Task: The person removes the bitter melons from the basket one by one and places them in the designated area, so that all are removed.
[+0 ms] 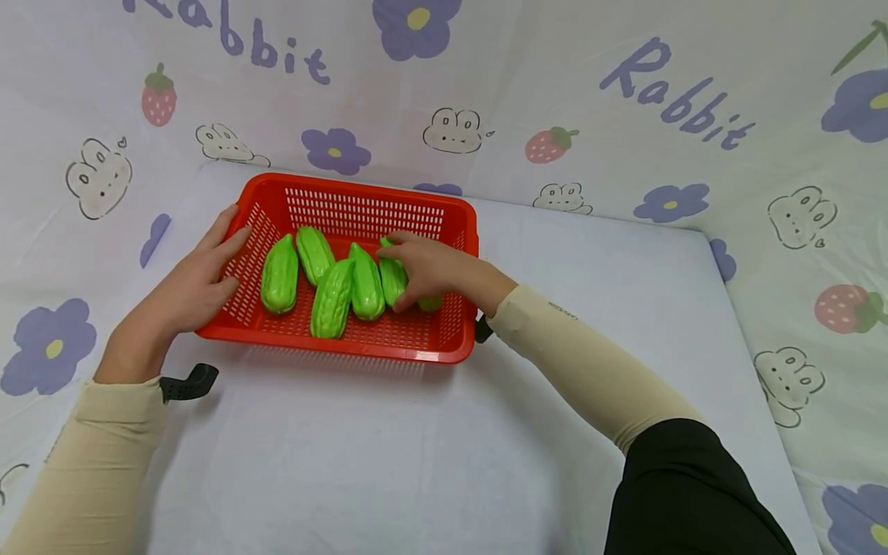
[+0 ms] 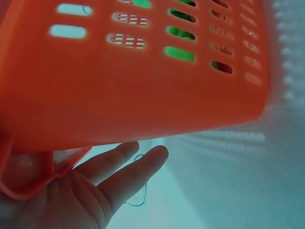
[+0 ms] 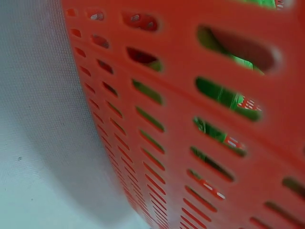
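A red slotted plastic basket (image 1: 333, 351) holds several bright green, ridged bitter melons (image 1: 280, 276). At its left end, my left hand (image 1: 190, 285) rests against the rim with fingers spread; in the left wrist view two straight fingers (image 2: 133, 179) extend along the basket's outer side. My right hand (image 1: 440, 270) reaches over the right rim into the basket. Its thumb and fingers curve round a bitter melon (image 1: 392, 279), partly covering it. Another green melon (image 1: 430, 304) shows under that hand. The right wrist view has the basket wall (image 3: 176, 105) in front, with green behind its slots.
The basket stands on a table with a white cloth (image 1: 347, 462), near its back edge. Behind hangs a printed cloth (image 1: 499, 92) with rabbits, flowers and strawberries. A black wrist mount (image 1: 190, 383) juts out beside the left forearm.
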### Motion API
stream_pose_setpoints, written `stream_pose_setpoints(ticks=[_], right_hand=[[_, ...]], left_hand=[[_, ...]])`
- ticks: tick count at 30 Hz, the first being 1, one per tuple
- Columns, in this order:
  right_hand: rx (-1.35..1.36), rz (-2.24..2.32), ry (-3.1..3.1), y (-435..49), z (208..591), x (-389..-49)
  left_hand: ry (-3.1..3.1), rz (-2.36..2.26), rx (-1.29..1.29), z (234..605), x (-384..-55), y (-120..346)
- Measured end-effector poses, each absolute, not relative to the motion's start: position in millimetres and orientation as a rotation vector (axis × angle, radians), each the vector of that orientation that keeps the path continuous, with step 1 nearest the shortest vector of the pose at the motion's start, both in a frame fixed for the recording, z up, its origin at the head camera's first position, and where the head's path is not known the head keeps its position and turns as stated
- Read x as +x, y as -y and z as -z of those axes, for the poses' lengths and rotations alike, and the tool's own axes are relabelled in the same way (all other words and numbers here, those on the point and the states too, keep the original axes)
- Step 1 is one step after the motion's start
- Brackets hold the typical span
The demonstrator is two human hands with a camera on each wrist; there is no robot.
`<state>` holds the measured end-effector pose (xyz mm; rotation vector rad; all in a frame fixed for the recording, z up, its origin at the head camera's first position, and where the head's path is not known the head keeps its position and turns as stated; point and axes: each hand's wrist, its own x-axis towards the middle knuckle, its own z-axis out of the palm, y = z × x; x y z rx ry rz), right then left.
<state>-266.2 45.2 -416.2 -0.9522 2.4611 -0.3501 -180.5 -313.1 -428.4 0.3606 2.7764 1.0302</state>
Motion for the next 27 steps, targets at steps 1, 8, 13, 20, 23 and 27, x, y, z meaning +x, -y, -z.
stream_pose_setpoints(ticks=[1,8,13,20,23,27], right_hand=[[-0.953,0.348,-2.464,-45,416,-266],[-0.957,0.354,-2.478,-45,415,-264],[-0.969,0.363,-2.480,-46,412,-263],[-0.969,0.427,-2.519,-51,403,-262],[-0.959,0.449,-2.534,-54,399,-261],[-0.960,0.455,-2.543,-56,397,-261]], left_hand=[[-2.775,-1.030,0.357,428,-180,313],[-2.775,-1.022,0.355,427,-180,312],[-2.769,-1.020,0.357,427,-180,312],[-2.777,-1.002,0.360,427,-179,313],[-2.775,-1.007,0.359,426,-179,313],[-2.764,-1.011,0.373,427,-180,313]])
